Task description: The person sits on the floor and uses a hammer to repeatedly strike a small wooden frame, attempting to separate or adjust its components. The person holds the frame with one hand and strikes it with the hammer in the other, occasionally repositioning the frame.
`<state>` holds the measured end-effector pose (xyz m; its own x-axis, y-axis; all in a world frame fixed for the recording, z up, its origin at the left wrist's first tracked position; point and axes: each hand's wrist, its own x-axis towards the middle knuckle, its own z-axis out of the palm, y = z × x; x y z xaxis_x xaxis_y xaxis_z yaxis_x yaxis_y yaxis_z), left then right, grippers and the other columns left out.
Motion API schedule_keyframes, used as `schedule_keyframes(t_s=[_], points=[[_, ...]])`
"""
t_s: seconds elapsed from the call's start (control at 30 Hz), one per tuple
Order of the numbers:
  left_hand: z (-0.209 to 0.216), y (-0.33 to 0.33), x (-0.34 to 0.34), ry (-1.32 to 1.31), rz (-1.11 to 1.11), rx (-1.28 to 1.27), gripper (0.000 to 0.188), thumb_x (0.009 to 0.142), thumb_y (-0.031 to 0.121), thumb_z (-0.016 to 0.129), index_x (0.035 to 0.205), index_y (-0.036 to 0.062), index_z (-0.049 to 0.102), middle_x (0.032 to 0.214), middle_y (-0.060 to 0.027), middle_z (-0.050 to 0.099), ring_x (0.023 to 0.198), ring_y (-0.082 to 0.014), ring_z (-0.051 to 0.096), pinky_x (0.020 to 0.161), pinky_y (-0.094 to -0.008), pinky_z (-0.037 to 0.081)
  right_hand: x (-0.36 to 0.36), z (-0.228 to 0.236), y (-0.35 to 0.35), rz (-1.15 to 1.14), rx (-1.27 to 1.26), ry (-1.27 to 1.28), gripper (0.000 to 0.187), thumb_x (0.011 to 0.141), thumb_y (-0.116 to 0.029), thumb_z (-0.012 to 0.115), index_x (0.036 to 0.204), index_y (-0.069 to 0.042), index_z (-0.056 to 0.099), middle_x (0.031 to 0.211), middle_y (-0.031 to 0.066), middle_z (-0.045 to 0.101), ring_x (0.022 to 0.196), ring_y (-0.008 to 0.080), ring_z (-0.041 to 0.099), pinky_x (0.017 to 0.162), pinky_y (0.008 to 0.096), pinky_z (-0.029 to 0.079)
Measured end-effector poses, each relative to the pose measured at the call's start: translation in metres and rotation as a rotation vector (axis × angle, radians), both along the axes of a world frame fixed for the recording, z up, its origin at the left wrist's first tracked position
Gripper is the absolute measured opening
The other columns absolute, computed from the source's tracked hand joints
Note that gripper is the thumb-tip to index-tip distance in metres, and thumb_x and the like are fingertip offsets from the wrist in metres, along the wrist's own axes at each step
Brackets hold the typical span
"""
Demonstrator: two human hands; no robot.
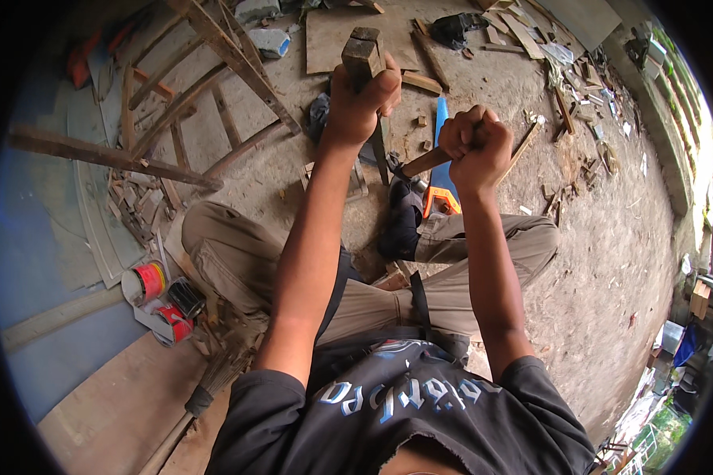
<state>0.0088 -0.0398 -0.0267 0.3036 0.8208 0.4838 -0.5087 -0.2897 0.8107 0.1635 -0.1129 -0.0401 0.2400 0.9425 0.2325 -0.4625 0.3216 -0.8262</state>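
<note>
My left hand (355,111) is wrapped round an upright squared length of wood (362,57), its end grain showing just above the fingers. Closed in a fist, my right hand (478,150) grips the wooden handle of a hammer (426,163). The hammer's dark head is toward the left, close to the lower part of the wood and beside my dark-covered foot (404,218); whether the head touches the wood I cannot tell. A handsaw (440,178) with a blue blade and orange handle lies on the floor behind the hammer handle.
A wooden frame (214,103) with crossbars stands at the far left. Paint cans (148,281) and a broom (222,368) are by my left knee. A flat board (321,39) lies ahead. Wood offcuts (523,36) and debris litter the floor toward the right wall.
</note>
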Motion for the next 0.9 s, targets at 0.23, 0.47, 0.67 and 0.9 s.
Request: schedule_keyframes(t_s=[0.23,0.47,0.67,0.9], points=[[0.001,-0.006,0.008,0.023,-0.024,-0.012,0.055,0.082,0.056,0.065,0.071,0.0095,0.040,0.053,0.0046,0.033,0.047,-0.0063,0.033,0.046,-0.0229,0.026,0.002,0.002,-0.008,0.130,0.014,0.059,0.040,0.091,-0.034,0.034,0.064,-0.005,0.041,0.049,0.0025,0.033,0.043,0.0119,0.027,0.043,0.0283,0.024],[0.003,-0.021,0.025,0.000,-0.070,-0.022,0.026,0.078,0.019,0.078,0.071,0.0065,0.057,0.061,0.0057,0.052,0.056,-0.0027,0.045,0.049,-0.0228,0.036,0.009,0.021,0.002,0.093,-0.129,-0.086,0.041,0.092,-0.027,0.034,0.062,-0.001,0.045,0.050,0.0042,0.040,0.043,0.0115,0.034,0.042,0.0261,0.027],[0.008,-0.038,0.034,0.119,0.068,0.001,0.033,0.078,0.032,0.075,0.081,0.0066,0.054,0.067,0.0057,0.048,0.058,-0.0035,0.043,0.051,-0.0215,0.033,-0.008,0.043,0.000,-0.078,-0.267,-0.286,0.043,0.092,-0.029,0.036,0.063,0.000,0.048,0.051,0.0039,0.041,0.044,0.0122,0.036,0.043,0.0272,0.028],[0.011,-0.035,0.035,0.143,0.083,0.016,0.028,0.081,0.028,0.072,0.079,0.0049,0.056,0.062,0.0056,0.048,0.056,-0.0037,0.045,0.050,-0.0223,0.036,0.000,0.043,0.000,0.019,-0.198,-0.317,0.042,0.094,-0.028,0.037,0.063,-0.002,0.049,0.052,0.0007,0.040,0.045,0.0099,0.036,0.043,0.0260,0.027]])
